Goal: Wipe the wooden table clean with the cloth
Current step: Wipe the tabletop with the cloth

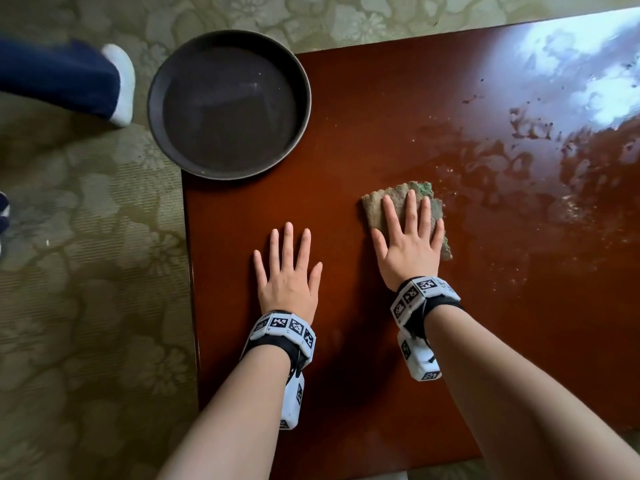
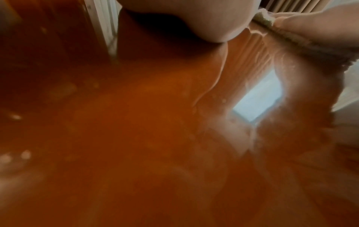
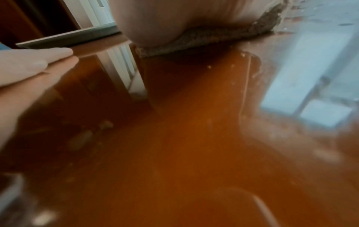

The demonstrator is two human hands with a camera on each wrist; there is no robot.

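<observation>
A glossy red-brown wooden table (image 1: 346,341) fills the head view. My right hand (image 1: 410,237) lies flat with straight, spread fingers on a grey-green cloth (image 1: 377,206), pressing it to the tabletop. My left hand (image 1: 289,271) rests flat on the bare wood just left of it, fingers spread, holding nothing. In the right wrist view the cloth (image 3: 204,38) shows squashed under the palm, and the left hand's fingers (image 3: 38,61) lie at the left. The left wrist view shows the cloth's edge (image 2: 291,36) under the right hand's fingers at upper right. Wet smears and dark crumbs (image 1: 526,126) cover the table's far right.
A round dark tray (image 1: 228,105) sits at the table's far left corner, overhanging the edge. Patterned green floor matting (image 1: 86,271) lies left of the table. Another person's leg in dark trousers with a white sock (image 1: 121,84) is at the upper left.
</observation>
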